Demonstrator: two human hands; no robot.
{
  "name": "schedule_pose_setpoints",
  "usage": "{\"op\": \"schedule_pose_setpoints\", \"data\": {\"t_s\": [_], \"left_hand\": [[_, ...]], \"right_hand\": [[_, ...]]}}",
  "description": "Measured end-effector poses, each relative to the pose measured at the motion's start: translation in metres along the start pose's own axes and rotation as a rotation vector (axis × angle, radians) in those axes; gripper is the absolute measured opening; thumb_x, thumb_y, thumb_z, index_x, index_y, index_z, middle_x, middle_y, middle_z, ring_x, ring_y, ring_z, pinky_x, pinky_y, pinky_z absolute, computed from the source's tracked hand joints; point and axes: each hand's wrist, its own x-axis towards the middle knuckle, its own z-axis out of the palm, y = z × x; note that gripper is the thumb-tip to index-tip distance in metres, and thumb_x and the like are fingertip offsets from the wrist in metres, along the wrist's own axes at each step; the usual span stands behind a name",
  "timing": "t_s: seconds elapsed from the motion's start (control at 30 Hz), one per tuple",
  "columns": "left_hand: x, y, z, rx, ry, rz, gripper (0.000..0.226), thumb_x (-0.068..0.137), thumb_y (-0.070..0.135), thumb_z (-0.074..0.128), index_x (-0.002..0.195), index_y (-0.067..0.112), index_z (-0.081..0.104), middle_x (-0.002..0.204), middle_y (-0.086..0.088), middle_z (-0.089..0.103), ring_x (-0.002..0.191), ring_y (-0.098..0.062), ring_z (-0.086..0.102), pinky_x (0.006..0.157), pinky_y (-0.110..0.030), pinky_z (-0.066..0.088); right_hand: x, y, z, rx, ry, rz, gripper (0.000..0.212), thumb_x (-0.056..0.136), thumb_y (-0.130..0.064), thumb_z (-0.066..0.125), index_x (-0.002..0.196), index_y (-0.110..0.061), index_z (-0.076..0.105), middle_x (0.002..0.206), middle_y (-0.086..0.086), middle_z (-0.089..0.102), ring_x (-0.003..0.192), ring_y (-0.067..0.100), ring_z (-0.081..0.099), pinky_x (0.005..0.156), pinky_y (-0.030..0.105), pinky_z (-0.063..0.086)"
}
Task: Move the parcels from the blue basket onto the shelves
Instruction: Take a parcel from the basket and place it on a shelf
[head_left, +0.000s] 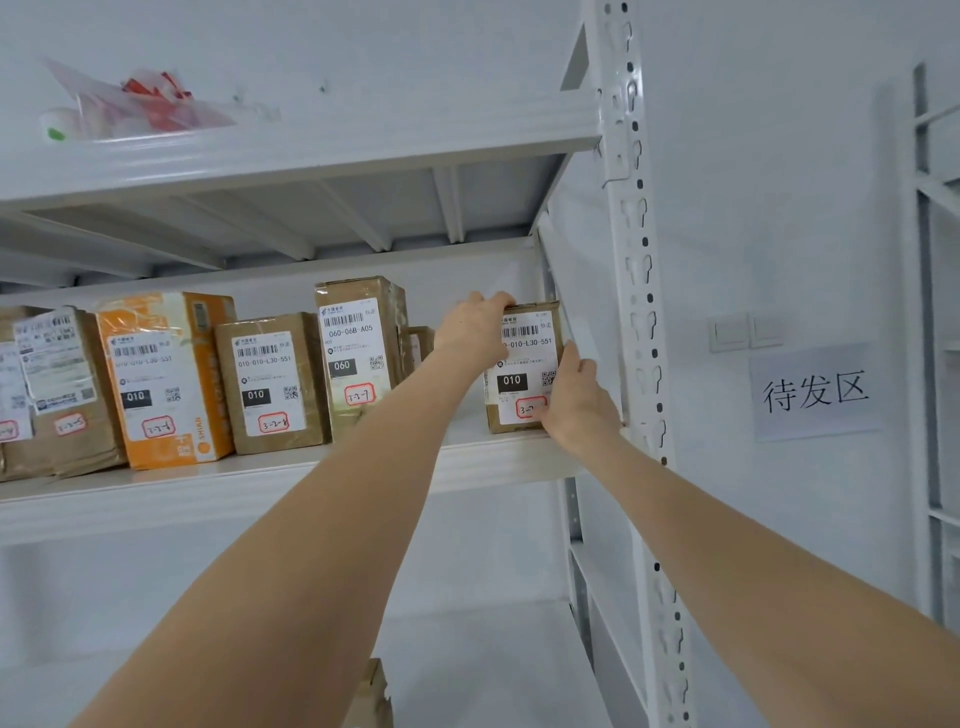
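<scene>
A small brown parcel with a white "010" label stands upright at the right end of the white shelf. My left hand grips its top left corner. My right hand holds its lower right edge. Both arms reach up from below. To the left on the same shelf stands a row of labelled parcels: a tall brown one marked "060", a brown one, an orange and white one and more brown ones. The blue basket is out of view.
The shelf's white perforated upright rises just right of the held parcel. A shelf above carries a clear bag with red items. A paper sign and wall switches are on the right wall. A brown parcel corner shows below.
</scene>
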Motion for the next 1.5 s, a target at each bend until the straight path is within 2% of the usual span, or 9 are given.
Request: {"op": "schedule_pose_setpoints", "data": {"t_s": [0.1, 0.13, 0.2, 0.27, 0.37, 0.5, 0.73, 1.07, 1.5], "left_hand": [[0.000, 0.002, 0.002, 0.082, 0.036, 0.027, 0.061, 0.084, 0.013, 0.067, 0.138, 0.020, 0.040, 0.127, -0.008, 0.046, 0.119, -0.026, 0.046, 0.089, -0.037, 0.047], [-0.001, 0.003, 0.003, 0.101, 0.048, 0.038, 0.059, 0.085, 0.013, 0.067, 0.137, 0.018, 0.040, 0.127, -0.008, 0.047, 0.118, -0.025, 0.046, 0.090, -0.036, 0.047], [-0.002, 0.003, 0.004, 0.122, 0.064, 0.050, 0.057, 0.085, 0.012, 0.066, 0.136, 0.016, 0.042, 0.126, -0.008, 0.048, 0.118, -0.025, 0.047, 0.090, -0.036, 0.047], [-0.003, 0.003, 0.006, 0.149, 0.080, 0.056, 0.055, 0.085, 0.012, 0.066, 0.135, 0.015, 0.044, 0.125, -0.007, 0.050, 0.117, -0.024, 0.048, 0.089, -0.036, 0.047], [-0.002, 0.004, 0.009, 0.197, 0.107, 0.078, 0.052, 0.085, 0.012, 0.067, 0.132, 0.014, 0.047, 0.123, -0.006, 0.051, 0.118, -0.023, 0.047, 0.084, -0.034, 0.047], [0.000, 0.003, 0.011, 0.229, 0.122, 0.096, 0.046, 0.085, 0.010, 0.067, 0.128, 0.012, 0.049, 0.122, -0.006, 0.051, 0.117, -0.022, 0.046, 0.082, -0.033, 0.046], [0.003, 0.001, 0.014, 0.225, 0.122, 0.112, 0.046, 0.085, 0.011, 0.067, 0.128, 0.011, 0.049, 0.122, -0.006, 0.051, 0.115, -0.023, 0.046, 0.083, -0.033, 0.046], [0.017, 0.001, 0.027, 0.213, 0.129, 0.117, 0.046, 0.085, 0.011, 0.067, 0.127, 0.011, 0.049, 0.121, -0.007, 0.051, 0.114, -0.023, 0.047, 0.086, -0.032, 0.045], [0.040, -0.002, 0.048, 0.193, 0.146, 0.114, 0.041, 0.086, 0.008, 0.066, 0.124, 0.010, 0.050, 0.120, -0.007, 0.050, 0.115, -0.022, 0.045, 0.084, -0.029, 0.043]], "right_hand": [[-0.001, -0.003, 0.004, -0.115, 0.143, -0.201, 0.069, 0.095, -0.012, 0.051, 0.152, -0.014, 0.011, 0.155, 0.013, 0.013, 0.139, 0.033, 0.027, 0.106, 0.044, 0.037], [-0.001, -0.004, 0.006, -0.166, 0.154, -0.248, 0.070, 0.095, -0.012, 0.050, 0.152, -0.013, 0.010, 0.158, 0.012, 0.007, 0.143, 0.032, 0.020, 0.109, 0.042, 0.034], [-0.002, -0.007, 0.008, -0.185, 0.121, -0.246, 0.073, 0.093, -0.011, 0.054, 0.152, -0.017, 0.011, 0.159, 0.008, 0.003, 0.139, 0.032, 0.026, 0.099, 0.042, 0.042], [-0.005, -0.009, 0.011, -0.118, 0.091, -0.234, 0.066, 0.095, -0.009, 0.048, 0.151, -0.016, 0.014, 0.156, 0.010, 0.012, 0.130, 0.036, 0.038, 0.093, 0.047, 0.045], [-0.006, -0.009, 0.015, -0.109, 0.109, -0.226, 0.057, 0.098, -0.008, 0.040, 0.150, -0.014, 0.019, 0.152, 0.012, 0.020, 0.132, 0.036, 0.036, 0.096, 0.048, 0.042], [-0.003, -0.011, 0.019, -0.256, 0.145, -0.202, 0.061, 0.094, -0.014, 0.054, 0.146, -0.018, 0.023, 0.147, 0.008, 0.024, 0.126, 0.029, 0.036, 0.078, 0.038, 0.047], [-0.001, -0.012, 0.020, -0.285, 0.184, -0.209, 0.053, 0.090, -0.006, 0.059, 0.137, -0.016, 0.036, 0.135, 0.010, 0.033, 0.111, 0.029, 0.044, 0.068, 0.035, 0.047], [0.012, -0.009, 0.023, -0.272, 0.180, -0.199, 0.046, 0.089, -0.007, 0.061, 0.129, -0.015, 0.040, 0.133, 0.010, 0.032, 0.110, 0.029, 0.044, 0.066, 0.031, 0.039], [0.033, -0.005, 0.029, -0.249, 0.135, -0.177, 0.043, 0.090, -0.007, 0.058, 0.128, -0.010, 0.039, 0.133, 0.013, 0.031, 0.110, 0.031, 0.048, 0.073, 0.034, 0.041]]}}
